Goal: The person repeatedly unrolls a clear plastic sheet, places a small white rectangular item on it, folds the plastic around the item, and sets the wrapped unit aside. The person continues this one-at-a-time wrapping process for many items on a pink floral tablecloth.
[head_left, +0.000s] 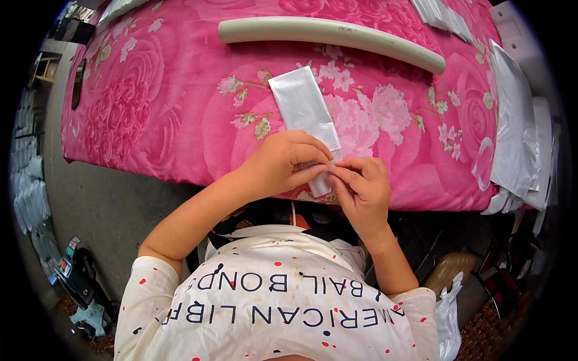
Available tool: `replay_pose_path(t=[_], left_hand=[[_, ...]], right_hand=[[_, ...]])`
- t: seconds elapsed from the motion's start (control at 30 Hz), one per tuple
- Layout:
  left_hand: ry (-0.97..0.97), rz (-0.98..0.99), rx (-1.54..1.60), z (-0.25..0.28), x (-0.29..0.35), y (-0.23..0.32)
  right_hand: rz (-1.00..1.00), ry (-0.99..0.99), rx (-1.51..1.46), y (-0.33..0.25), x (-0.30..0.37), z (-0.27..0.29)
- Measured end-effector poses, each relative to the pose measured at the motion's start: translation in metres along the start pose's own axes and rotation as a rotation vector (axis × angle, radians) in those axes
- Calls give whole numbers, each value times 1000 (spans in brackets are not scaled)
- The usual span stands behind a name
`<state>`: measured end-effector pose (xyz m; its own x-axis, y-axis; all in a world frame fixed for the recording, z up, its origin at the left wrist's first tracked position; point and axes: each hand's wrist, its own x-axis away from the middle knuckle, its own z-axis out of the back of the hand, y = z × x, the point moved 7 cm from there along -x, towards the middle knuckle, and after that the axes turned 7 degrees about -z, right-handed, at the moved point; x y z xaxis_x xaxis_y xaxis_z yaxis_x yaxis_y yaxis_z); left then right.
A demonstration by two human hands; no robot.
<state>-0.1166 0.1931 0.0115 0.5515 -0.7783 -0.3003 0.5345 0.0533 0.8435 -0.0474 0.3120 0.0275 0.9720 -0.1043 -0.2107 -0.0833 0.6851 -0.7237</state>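
A folded strip of thin white plastic (301, 99), which looks like a flat plastic bag, lies on the pink flowered cloth near the table's front edge. Over its lower part my left hand (292, 159) is closed, thumb and fingers pinching at the strip's right edge. My right hand (365, 189) meets it there, its thumb and forefinger pinched together on the same edge. The fingertips of both hands nearly touch. Below them, the strip's lower end shows between the hands; the exact spot they grip is partly hidden by the fingers.
A long off-white plastic pipe (331, 36) lies across the far side of the table. White folded sheets (442, 18) are stacked at the far right. Silvery-white plastic sheets (518, 126) hang over the right edge. A dark device (78, 277) stands at lower left.
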Motion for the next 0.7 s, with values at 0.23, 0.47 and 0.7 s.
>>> replay_pose_path(t=[0.23,0.47,0.7], left_hand=[[-13,84,79,4,-6,-5],[256,242,520,12,4,-25],[220,225,428,15,5,-22]], right_hand=[[-51,34,-47,3,-2,1],[-80,40,-80,5,-2,0],[24,-1,-29,4,4,-2]])
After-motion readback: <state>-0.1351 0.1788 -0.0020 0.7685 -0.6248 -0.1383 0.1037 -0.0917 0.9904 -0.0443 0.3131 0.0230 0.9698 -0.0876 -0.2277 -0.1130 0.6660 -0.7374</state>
